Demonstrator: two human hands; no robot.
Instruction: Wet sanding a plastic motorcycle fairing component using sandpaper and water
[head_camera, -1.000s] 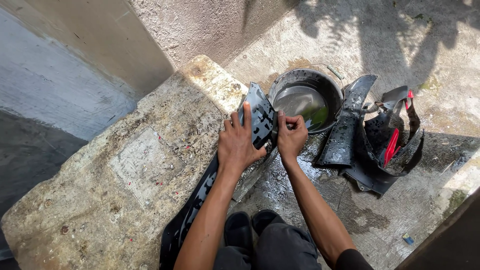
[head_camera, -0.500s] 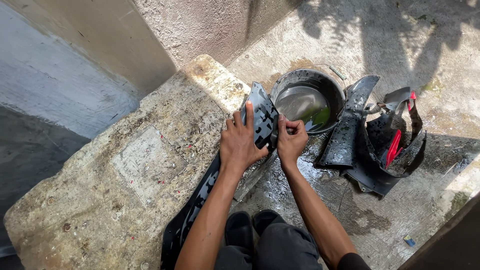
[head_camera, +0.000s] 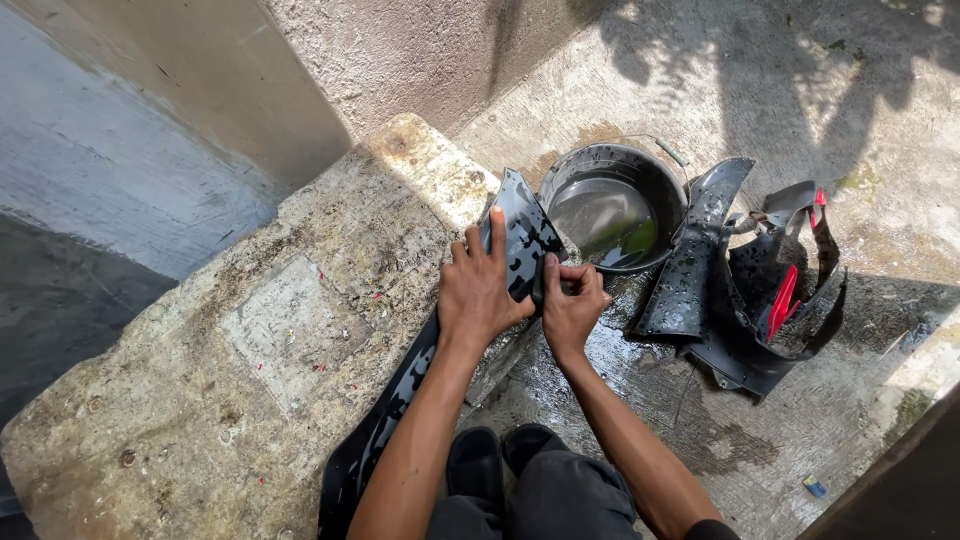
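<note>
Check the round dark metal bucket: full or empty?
Partly full. The round dark metal bucket stands upright, holding shallow water with a greenish reflection; upper inner wall bare.

A: Look at that long panel (head_camera: 440, 370) under the left hand (head_camera: 478, 292). Black plastic, glossy and wet, speckled with pale droplets.

B: And the slab (head_camera: 220, 390) beneath it is rough concrete, matt, pitted and stained.

A: The bucket (head_camera: 612, 208) looks like dark plastic, its rim beaded with water, with a smooth, shiny sheet of water inside.

B: The pile of panels (head_camera: 740, 290) beside it is more black plastic, slick and glistening, with one bright red glossy piece (head_camera: 782, 300).

A: The ground (head_camera: 800, 90) is coarse cement, dark and shiny where wet.

B: The wall (head_camera: 420, 50) is gritty plaster, dull.
</note>
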